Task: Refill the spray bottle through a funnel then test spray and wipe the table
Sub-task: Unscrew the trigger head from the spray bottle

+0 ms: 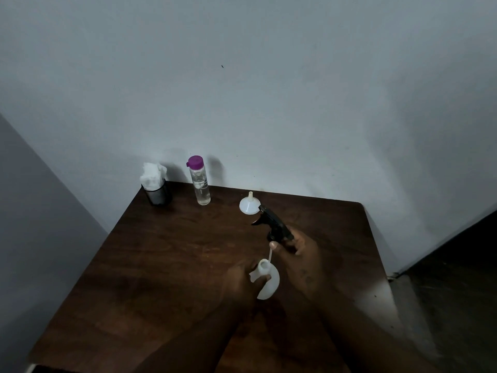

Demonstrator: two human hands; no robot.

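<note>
My left hand [242, 281] grips the white spray bottle [266, 281], which stands on the dark wooden table [161, 259] with its neck uncovered. My right hand [301, 254] holds the black trigger sprayer head [274, 224] lifted above the bottle. Its thin white dip tube [269, 255] still reaches down into the neck. A white funnel [249, 203] lies upside down, spout up, just behind the sprayer head. Further back stands a clear water bottle [200, 181] with a purple cap, partly filled.
A black mesh cup [157, 195] stuffed with white tissue [152, 173] stands at the table's back left corner. The table is pushed against a pale wall. Dark floor [457, 292] lies beyond the right edge.
</note>
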